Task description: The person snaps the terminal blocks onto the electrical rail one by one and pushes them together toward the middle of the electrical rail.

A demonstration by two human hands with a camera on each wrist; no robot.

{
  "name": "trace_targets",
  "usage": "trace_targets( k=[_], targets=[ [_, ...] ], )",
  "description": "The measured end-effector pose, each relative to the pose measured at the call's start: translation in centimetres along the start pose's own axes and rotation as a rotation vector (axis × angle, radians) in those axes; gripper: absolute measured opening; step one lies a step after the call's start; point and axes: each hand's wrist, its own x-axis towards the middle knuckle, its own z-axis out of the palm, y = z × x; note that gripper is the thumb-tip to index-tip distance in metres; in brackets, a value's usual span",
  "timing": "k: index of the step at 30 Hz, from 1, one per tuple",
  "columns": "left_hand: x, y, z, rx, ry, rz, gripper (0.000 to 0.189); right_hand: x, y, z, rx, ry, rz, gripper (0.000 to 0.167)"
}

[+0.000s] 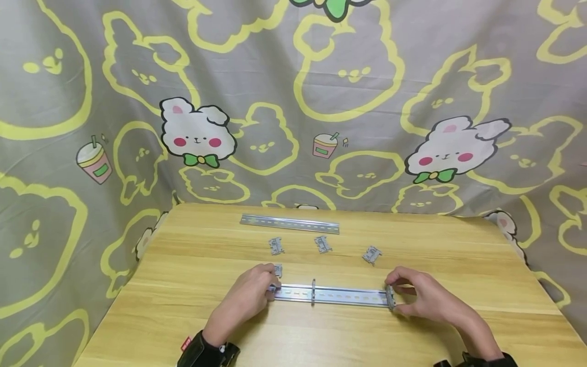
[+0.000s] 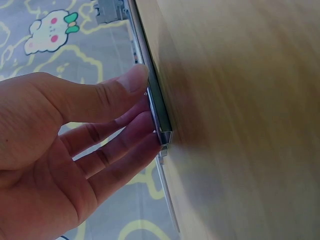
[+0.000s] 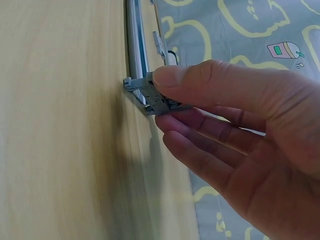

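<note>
A slotted metal DIN rail [image 1: 348,296] lies crosswise near the front of the table. My left hand [image 1: 249,291] grips its left end, with the thumb on the near edge and the fingers on the far side in the left wrist view. At the rail's other end, my right hand [image 1: 426,296] pinches a grey terminal block [image 3: 157,95] between thumb and fingers. That block sits across the rail's end. Another thin grey terminal block [image 1: 314,292] stands upright on the rail, left of its middle.
Behind the rail lie several loose grey pieces, such as the left terminal block [image 1: 276,245], the middle one [image 1: 323,244] and the right one [image 1: 372,255]. One more block [image 1: 278,270] is partly behind my left fingers. A second DIN rail [image 1: 290,224] lies farther back, before a patterned curtain [image 1: 275,127].
</note>
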Motion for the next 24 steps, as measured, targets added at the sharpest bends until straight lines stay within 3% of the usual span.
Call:
trace_targets(
  k=[9, 24],
  targets=[
    [0.0, 0.0, 0.0, 0.001, -0.009, -0.008, 0.024, 0.1, -0.3, 0.2, 0.049, -0.006, 0.052, 0.047],
    [0.1, 0.0, -0.1, -0.005, -0.018, 0.003, 0.024, 0.5, -0.2, 1.1, 0.081, 0.014, 0.02, 0.048]
  ],
)
